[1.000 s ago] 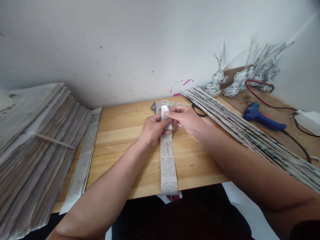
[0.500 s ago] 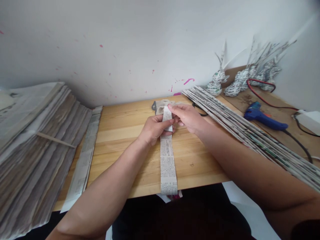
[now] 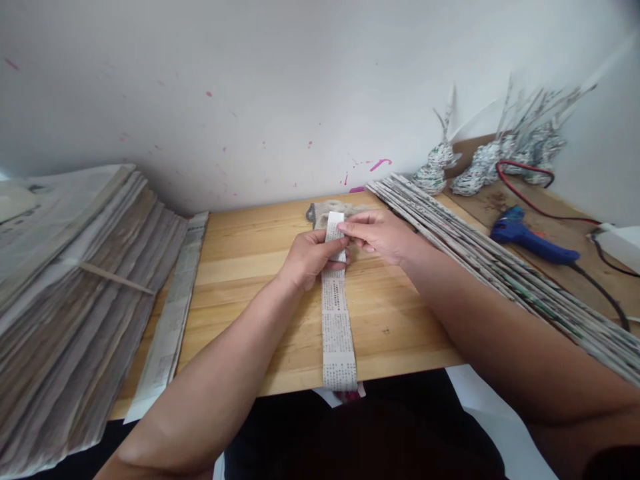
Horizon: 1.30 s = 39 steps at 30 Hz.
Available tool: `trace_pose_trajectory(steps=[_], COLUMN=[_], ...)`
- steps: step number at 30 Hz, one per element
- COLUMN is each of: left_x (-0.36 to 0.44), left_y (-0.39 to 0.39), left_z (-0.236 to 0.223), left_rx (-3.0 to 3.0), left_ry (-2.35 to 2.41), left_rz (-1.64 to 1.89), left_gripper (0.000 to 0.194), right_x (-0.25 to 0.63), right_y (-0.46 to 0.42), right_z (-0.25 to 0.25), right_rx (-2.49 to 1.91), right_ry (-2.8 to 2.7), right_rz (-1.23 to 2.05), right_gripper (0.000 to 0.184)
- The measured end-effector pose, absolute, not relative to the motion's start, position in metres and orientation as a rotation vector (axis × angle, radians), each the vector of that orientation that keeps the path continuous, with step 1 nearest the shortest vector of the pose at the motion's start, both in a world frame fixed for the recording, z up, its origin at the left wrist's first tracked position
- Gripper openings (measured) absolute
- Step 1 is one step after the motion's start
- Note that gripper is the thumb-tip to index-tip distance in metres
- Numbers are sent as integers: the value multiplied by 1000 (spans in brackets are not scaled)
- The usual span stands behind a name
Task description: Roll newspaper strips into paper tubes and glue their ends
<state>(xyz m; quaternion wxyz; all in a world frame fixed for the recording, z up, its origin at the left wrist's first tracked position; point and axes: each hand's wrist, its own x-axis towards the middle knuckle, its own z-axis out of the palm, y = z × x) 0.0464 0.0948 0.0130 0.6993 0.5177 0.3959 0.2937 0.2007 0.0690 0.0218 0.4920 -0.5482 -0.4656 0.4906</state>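
Wooden table (image 3: 240,293) by a pink-flecked wall (image 3: 260,87): two hands on one printed strip

At the left sits one thick stack of newsprint (image 3: 90,320), crossed by one narrow band (image 3: 117,279); its print is too small to read. Just right of it, a few long folded paper pieces (image 3: 173,307) lie flat; their edges overlap, so I cannot count them.

In the middle, one newspaper strip (image 3: 339,333) runs from the far part of the table to the near edge, its small characters in blocks, too fine to read. The left hand (image 3: 307,257) is clamped on it, thumb across the front. The right hand (image 3: 383,235), close by, pinches its right side near the far end. Behind them lies one crumpled, knitted-looking cloth (image 3: 320,215).

Right of the hands, a bundle of rolled paper sticks (image 3: 450,243) slants from far to near right, too overlapped to count. Farther right, cardboard (image 3: 595,277) carries one blue glue gun (image 3: 535,242), no brand legible, one red-and-black cable (image 3: 525,195) and one white box (image 3: 623,241). At least three woven paper figures (image 3: 431,177) stand at the far right.
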Motion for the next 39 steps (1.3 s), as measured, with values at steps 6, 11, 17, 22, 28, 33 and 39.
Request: trace_pose_trajectory(steps=[6, 11, 17, 22, 28, 33, 39], left_x=[47, 49, 49, 47, 49, 49, 47], left_y=[94, 93, 92, 91, 90, 89, 89], left_z=[13, 12, 11, 12, 13, 14, 11], left_rx=[1163, 1161, 1137, 1164, 1257, 1251, 1256], left_ry=[886, 914, 886, 826, 894, 943, 842], left_rz=[653, 669, 677, 642, 702, 705, 615], left_gripper=[13, 12, 9, 14, 20, 19, 21], right_x=[200, 201, 195, 194, 192, 192, 192], right_y=[71, 73, 72, 71, 70, 69, 68], right_z=[17, 7, 11, 16, 12, 12, 15], right_rx=[-1380, -1350, -1326, -1338, -1314, -1355, -1250], right_ry=[-1157, -1224, -1088, -998, -1116, -1246, -1151], right_rz=[1142, 1039, 1128, 1200, 1069, 908, 1118], right_gripper=[16, 20, 21, 24, 26, 28, 31])
